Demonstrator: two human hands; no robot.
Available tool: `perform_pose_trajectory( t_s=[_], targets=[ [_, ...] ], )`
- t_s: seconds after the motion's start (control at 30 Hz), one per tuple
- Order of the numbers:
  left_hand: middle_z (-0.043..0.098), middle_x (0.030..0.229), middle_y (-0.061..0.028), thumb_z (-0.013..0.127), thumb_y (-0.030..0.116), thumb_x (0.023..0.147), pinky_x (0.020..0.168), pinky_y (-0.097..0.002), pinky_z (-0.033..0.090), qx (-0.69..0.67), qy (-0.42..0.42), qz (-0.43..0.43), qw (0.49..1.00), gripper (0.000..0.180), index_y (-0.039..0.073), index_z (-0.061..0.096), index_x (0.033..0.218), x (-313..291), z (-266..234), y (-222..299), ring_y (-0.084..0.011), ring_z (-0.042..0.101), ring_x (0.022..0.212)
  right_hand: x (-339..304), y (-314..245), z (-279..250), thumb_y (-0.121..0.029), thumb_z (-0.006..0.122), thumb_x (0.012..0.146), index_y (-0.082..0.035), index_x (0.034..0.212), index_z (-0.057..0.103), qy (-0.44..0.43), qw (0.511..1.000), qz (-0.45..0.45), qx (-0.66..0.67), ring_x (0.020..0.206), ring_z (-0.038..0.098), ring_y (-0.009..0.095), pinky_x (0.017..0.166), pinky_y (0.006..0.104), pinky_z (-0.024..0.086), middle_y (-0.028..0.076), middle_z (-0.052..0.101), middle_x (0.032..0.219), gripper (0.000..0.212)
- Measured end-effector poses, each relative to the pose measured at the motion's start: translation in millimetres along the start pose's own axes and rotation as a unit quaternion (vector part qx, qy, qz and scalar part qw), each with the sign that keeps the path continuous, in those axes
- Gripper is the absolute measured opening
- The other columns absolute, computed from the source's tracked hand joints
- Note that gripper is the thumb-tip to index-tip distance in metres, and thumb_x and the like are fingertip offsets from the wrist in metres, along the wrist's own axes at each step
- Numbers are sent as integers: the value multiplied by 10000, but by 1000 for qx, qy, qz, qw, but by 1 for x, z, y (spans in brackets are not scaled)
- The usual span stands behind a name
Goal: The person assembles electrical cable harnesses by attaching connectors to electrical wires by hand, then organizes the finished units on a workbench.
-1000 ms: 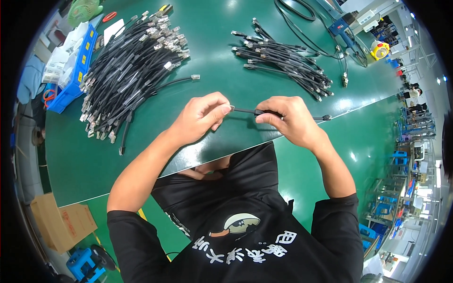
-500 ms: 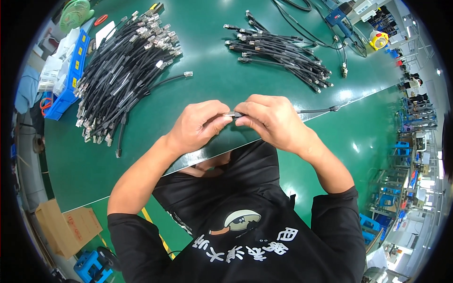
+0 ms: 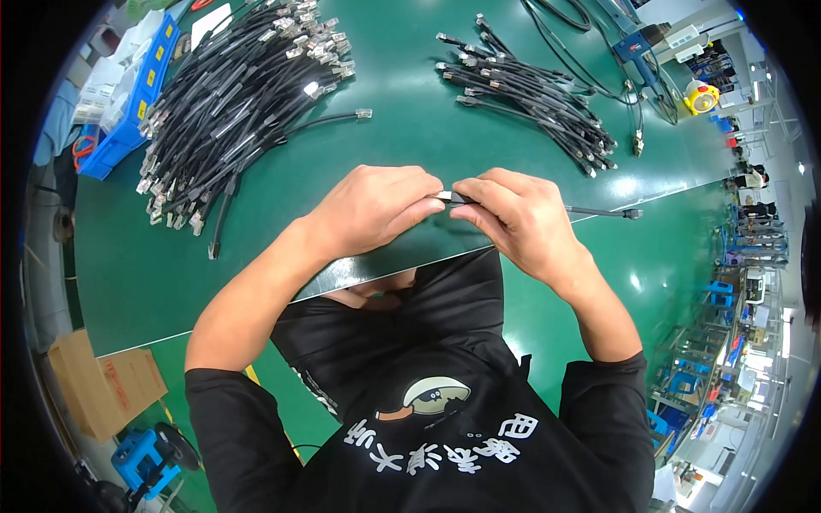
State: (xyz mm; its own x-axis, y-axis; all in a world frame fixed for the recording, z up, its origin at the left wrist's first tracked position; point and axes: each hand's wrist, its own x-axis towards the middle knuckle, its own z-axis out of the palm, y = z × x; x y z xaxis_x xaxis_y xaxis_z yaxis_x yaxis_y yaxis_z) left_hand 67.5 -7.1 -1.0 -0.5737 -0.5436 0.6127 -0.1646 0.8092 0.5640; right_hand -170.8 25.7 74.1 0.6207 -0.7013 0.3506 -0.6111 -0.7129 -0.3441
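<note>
Over the near edge of the table, both hands meet at one short black network cable (image 3: 599,212). My left hand (image 3: 382,208) is closed, its thumb and forefinger pinching the plug end, where a pale bit of the connector shows. Fingers of my right hand (image 3: 528,215) are closed round the black part just behind that plug. From beneath the right hand the cable runs out to the right, ending in another dark plug end. A large heap of similar cables (image 3: 231,120) with clear plugs lies to the left. Farther off at the right lies a smaller bundle (image 3: 534,98).
A blue bin (image 3: 137,111) with white bags stands at the far left edge. At the back right are a blue power tool (image 3: 637,47), longer black cables and a yellow-red round object (image 3: 701,97). A cardboard box (image 3: 107,385) sits on the floor at left.
The whole view has shifted, with both piles now higher and farther right. Both hands still pinch the same cable and appear slightly farther right in the picture.
</note>
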Motion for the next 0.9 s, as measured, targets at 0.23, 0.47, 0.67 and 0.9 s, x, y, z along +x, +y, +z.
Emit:
perform_pose_trajectory(
  t_s=[0.23,0.47,0.67,0.9],
  targets=[
    [608,800,-133,745,20,899,595,-429,487,-28,9,18,999,129,-12,679,1006,0,0,1,-331,615,678,-1,1,2,-118,828,874,-1,1035,731,-1,1000,-13,20,742,700,349,642,424,564,131,695,859,221],
    [595,791,-132,745,22,895,595,-430,482,-25,8,13,1000,126,-11,678,997,-2,3,1,-331,604,676,2,3,4,-96,858,815,7,1023,736,26,998,-52,1,728,707,301,620,388,572,116,706,859,262],
    [581,783,-131,742,33,898,596,-436,480,-42,20,30,998,115,-5,671,980,-2,3,-1,-331,598,676,4,5,5,-79,862,788,1,1006,736,47,992,-108,-43,722,712,269,613,375,578,94,714,860,264],
    [574,778,-127,730,61,911,602,-433,482,-20,-4,21,1000,95,7,666,954,-3,3,4,-334,599,683,2,2,-1,-94,848,794,-5,1000,738,-31,998,-1,56,713,713,272,612,372,577,96,711,844,249]
  ],
)
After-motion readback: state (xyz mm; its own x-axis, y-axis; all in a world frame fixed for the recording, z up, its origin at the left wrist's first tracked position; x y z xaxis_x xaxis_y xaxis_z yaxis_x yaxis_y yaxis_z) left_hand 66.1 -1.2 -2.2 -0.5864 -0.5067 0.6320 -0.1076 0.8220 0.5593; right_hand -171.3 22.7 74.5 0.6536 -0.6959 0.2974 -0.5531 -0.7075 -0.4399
